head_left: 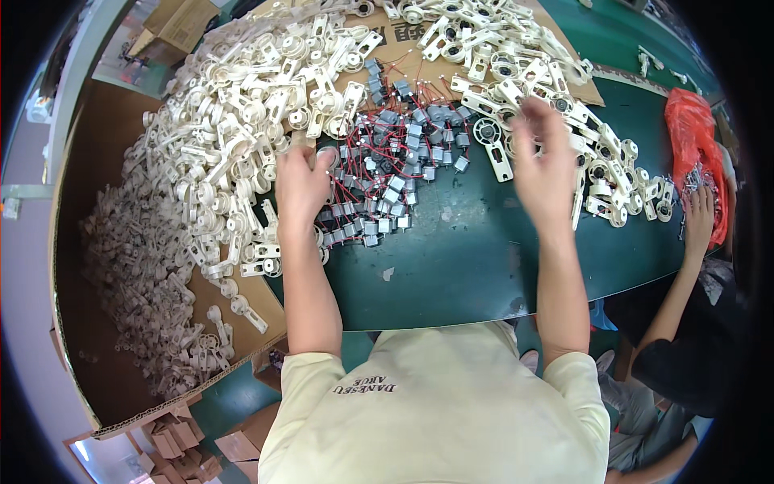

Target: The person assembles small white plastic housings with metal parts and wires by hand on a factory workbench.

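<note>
My left hand (300, 184) rests at the edge of a pile of small grey motors with red wires (395, 161) on the dark green table (451, 258); its fingers pinch a small round part. My right hand (542, 161) hovers blurred over white plastic housings (601, 173) at the right, fingers spread, and I cannot tell whether it holds anything. One white housing with a round ring (493, 143) lies between the motors and my right hand.
A large heap of white plastic housings (234, 129) covers cardboard at the left and back. A cardboard tray (89, 323) holds smaller pale parts. Another person's hand (698, 211) reaches toward a red bag (695, 137) with metal screws at the right.
</note>
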Action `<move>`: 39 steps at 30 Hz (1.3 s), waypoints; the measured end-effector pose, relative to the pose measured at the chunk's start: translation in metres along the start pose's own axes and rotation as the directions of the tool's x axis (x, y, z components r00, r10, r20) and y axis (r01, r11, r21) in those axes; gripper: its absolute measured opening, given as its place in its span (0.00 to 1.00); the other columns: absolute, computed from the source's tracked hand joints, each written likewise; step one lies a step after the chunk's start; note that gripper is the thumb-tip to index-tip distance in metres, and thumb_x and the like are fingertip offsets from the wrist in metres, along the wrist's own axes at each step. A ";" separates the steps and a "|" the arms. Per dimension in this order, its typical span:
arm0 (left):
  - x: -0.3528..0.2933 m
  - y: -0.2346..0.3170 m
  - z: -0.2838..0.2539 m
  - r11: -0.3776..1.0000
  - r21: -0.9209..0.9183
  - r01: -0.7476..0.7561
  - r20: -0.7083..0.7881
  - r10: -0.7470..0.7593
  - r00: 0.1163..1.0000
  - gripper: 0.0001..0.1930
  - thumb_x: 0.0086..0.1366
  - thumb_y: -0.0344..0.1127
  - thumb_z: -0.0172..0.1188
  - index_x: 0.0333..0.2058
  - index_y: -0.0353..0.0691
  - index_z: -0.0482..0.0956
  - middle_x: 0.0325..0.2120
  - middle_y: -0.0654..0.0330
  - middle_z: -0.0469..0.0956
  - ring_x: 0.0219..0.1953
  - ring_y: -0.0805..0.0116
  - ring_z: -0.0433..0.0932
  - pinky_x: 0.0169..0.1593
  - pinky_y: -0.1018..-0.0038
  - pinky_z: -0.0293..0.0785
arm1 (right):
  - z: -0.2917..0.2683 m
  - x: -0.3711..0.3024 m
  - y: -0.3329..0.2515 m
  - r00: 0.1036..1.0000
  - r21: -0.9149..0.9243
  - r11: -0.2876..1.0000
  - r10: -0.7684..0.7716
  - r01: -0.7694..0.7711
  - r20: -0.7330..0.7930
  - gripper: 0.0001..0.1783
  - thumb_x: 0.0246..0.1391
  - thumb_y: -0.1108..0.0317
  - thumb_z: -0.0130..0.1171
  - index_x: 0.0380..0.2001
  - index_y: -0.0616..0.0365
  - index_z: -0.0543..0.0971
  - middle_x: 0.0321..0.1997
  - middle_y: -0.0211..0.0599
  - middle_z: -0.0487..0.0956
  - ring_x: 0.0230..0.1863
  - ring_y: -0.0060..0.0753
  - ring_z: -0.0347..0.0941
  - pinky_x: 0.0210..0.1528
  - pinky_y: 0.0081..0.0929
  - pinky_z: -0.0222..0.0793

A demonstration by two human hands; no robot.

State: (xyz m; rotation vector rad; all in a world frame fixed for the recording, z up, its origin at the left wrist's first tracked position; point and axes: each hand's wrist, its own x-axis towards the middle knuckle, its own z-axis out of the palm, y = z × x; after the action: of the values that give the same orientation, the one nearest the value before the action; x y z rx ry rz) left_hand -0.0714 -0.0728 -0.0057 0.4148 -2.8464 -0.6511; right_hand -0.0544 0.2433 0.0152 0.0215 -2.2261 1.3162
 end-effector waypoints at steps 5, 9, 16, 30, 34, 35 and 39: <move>0.000 0.013 0.003 0.998 0.059 0.013 0.064 -0.017 0.998 0.23 0.57 0.48 0.66 0.42 0.35 0.78 0.43 0.44 0.72 0.44 0.47 0.75 0.49 0.61 0.71 | 0.037 -0.036 -0.013 0.892 -0.100 0.985 -0.084 0.143 0.445 0.17 0.50 0.69 0.64 0.44 0.57 0.74 0.41 0.42 0.73 0.41 0.44 0.74 0.43 0.37 0.72; -0.002 0.009 -0.003 1.000 0.011 0.006 0.113 -0.007 0.994 0.25 0.57 0.47 0.66 0.44 0.32 0.75 0.42 0.44 0.73 0.43 0.48 0.75 0.49 0.62 0.71 | 0.046 -0.041 -0.013 0.869 -0.271 0.924 -0.113 0.271 0.482 0.25 0.45 0.67 0.68 0.48 0.55 0.72 0.45 0.42 0.71 0.47 0.46 0.70 0.45 0.38 0.71; -0.015 0.003 -0.008 0.996 -0.057 -0.063 0.084 0.068 0.994 0.28 0.56 0.48 0.67 0.47 0.31 0.75 0.44 0.44 0.74 0.45 0.48 0.76 0.49 0.62 0.71 | 0.052 -0.040 -0.003 0.893 -0.256 0.939 -0.099 0.229 0.439 0.20 0.46 0.68 0.65 0.43 0.57 0.73 0.33 0.43 0.76 0.36 0.46 0.75 0.36 0.42 0.72; -0.032 0.019 -0.043 0.253 -0.965 0.063 0.093 0.106 0.990 0.16 0.66 0.28 0.56 0.52 0.33 0.69 0.47 0.53 0.73 0.34 0.69 0.80 0.36 0.77 0.80 | 0.019 -0.023 -0.010 0.724 0.599 0.490 0.103 -0.634 0.682 0.16 0.61 0.69 0.56 0.49 0.64 0.73 0.39 0.38 0.78 0.31 0.24 0.75 0.35 0.23 0.73; -0.044 0.036 -0.041 -0.116 -0.973 0.198 0.165 0.244 0.956 0.12 0.68 0.27 0.53 0.49 0.33 0.70 0.48 0.53 0.73 0.44 0.58 0.80 0.44 0.66 0.82 | 0.020 -0.028 -0.019 0.718 0.556 0.595 0.051 -0.580 0.694 0.16 0.61 0.70 0.55 0.50 0.64 0.73 0.40 0.41 0.79 0.32 0.24 0.76 0.36 0.23 0.74; -0.042 0.029 -0.034 -0.151 -0.954 0.260 0.217 0.253 0.943 0.15 0.67 0.26 0.53 0.52 0.34 0.67 0.53 0.51 0.69 0.48 0.52 0.78 0.47 0.61 0.81 | 0.018 -0.028 -0.024 0.699 0.552 0.577 0.047 -0.602 0.714 0.15 0.60 0.72 0.56 0.50 0.64 0.72 0.43 0.42 0.78 0.35 0.24 0.76 0.37 0.23 0.74; -0.049 0.052 -0.026 0.147 -0.987 0.069 0.118 0.356 0.927 0.38 0.65 0.25 0.54 0.68 0.46 0.43 0.66 0.49 0.48 0.55 0.42 0.72 0.53 0.60 0.76 | 0.022 -0.042 -0.036 0.756 0.549 0.661 0.042 -0.511 0.654 0.15 0.56 0.72 0.62 0.46 0.63 0.75 0.37 0.30 0.78 0.34 0.15 0.74 0.36 0.17 0.70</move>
State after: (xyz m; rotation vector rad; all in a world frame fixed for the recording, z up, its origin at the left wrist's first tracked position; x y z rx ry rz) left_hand -0.0304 -0.0228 0.0344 -0.2713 -1.8486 -2.4641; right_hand -0.0183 0.1964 0.0167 0.4341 -2.0561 2.6084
